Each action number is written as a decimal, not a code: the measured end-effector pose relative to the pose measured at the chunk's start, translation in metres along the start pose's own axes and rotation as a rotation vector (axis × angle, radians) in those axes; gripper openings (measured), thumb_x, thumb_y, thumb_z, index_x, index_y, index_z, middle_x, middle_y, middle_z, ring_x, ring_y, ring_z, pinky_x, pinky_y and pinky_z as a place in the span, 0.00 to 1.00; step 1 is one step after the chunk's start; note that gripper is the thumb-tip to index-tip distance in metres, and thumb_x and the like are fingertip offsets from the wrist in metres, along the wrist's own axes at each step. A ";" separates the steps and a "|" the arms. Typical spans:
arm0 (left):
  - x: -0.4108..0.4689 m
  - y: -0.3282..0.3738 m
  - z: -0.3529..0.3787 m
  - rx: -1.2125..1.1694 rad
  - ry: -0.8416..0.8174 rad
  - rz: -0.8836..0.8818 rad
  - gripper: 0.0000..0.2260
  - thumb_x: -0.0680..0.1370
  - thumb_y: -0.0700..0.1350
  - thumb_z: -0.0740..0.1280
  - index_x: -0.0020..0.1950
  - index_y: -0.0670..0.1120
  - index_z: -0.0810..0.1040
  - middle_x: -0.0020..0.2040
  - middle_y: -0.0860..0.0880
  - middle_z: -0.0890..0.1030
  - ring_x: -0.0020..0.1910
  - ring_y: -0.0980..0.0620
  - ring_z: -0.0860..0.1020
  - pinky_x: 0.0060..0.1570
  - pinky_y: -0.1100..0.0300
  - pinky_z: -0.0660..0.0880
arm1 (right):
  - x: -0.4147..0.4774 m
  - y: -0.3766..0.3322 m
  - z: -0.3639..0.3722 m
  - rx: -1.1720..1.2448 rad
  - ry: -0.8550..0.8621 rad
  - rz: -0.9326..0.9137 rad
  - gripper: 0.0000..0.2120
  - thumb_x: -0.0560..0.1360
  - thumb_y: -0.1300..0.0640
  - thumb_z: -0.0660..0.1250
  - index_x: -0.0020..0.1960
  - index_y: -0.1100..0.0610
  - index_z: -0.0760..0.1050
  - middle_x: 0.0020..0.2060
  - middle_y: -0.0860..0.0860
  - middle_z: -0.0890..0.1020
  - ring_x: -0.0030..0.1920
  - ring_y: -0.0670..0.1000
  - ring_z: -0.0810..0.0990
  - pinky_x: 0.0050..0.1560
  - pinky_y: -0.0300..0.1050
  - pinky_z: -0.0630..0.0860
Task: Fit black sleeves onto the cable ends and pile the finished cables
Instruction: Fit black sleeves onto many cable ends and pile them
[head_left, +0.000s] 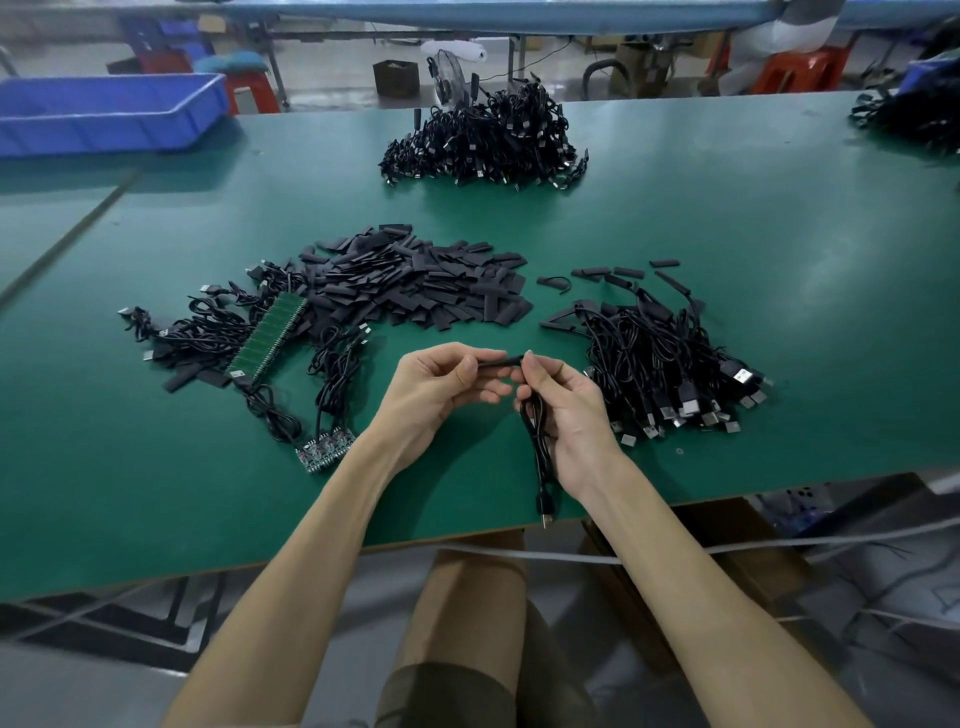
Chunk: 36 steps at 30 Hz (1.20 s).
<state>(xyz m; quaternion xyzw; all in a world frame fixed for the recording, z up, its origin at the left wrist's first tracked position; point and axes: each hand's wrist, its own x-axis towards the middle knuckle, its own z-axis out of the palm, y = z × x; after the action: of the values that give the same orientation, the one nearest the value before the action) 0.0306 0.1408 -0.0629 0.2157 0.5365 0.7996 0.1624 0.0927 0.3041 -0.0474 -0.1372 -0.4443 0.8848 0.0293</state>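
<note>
Above the near part of the green table (727, 234), my left hand (436, 389) pinches a black sleeve (496, 362) that lies level between both hands. My right hand (566, 410) pinches the sleeve's other end and holds a black cable (540, 452), whose USB plug hangs over the table's front edge. A heap of loose black sleeves (415, 286) lies just beyond my hands. A pile of cables (670, 364) sits to the right. Cables joined to green circuit boards (270, 332) lie to the left.
A large pile of black cables (488, 140) stands at the far middle of the table. A blue plastic bin (109, 109) sits at the far left. More cables (914, 114) lie at the far right edge. A small circuit board (324, 449) rests near my left forearm.
</note>
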 end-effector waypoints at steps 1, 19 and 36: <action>0.000 0.000 0.001 0.005 -0.003 0.004 0.13 0.79 0.42 0.66 0.59 0.35 0.81 0.53 0.35 0.85 0.47 0.44 0.85 0.50 0.57 0.81 | 0.000 0.000 0.000 0.004 -0.003 0.004 0.02 0.78 0.62 0.72 0.49 0.60 0.79 0.36 0.51 0.85 0.32 0.44 0.81 0.39 0.37 0.81; 0.002 -0.004 0.003 0.365 0.133 0.045 0.07 0.81 0.41 0.69 0.55 0.41 0.86 0.41 0.45 0.84 0.37 0.53 0.76 0.38 0.62 0.74 | 0.005 0.009 0.002 -0.203 -0.051 -0.133 0.04 0.76 0.61 0.73 0.49 0.60 0.80 0.38 0.51 0.86 0.36 0.45 0.81 0.43 0.36 0.79; 0.000 -0.004 0.000 0.175 0.123 0.022 0.07 0.76 0.42 0.72 0.52 0.42 0.87 0.41 0.42 0.85 0.38 0.51 0.79 0.40 0.63 0.76 | 0.008 0.010 0.003 -0.298 -0.091 -0.178 0.02 0.79 0.65 0.70 0.51 0.62 0.78 0.37 0.51 0.85 0.35 0.45 0.80 0.42 0.37 0.79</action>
<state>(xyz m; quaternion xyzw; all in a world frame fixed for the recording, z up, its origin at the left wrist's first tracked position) 0.0307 0.1426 -0.0660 0.1857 0.6109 0.7630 0.1009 0.0849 0.2971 -0.0552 -0.0598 -0.5819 0.8083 0.0667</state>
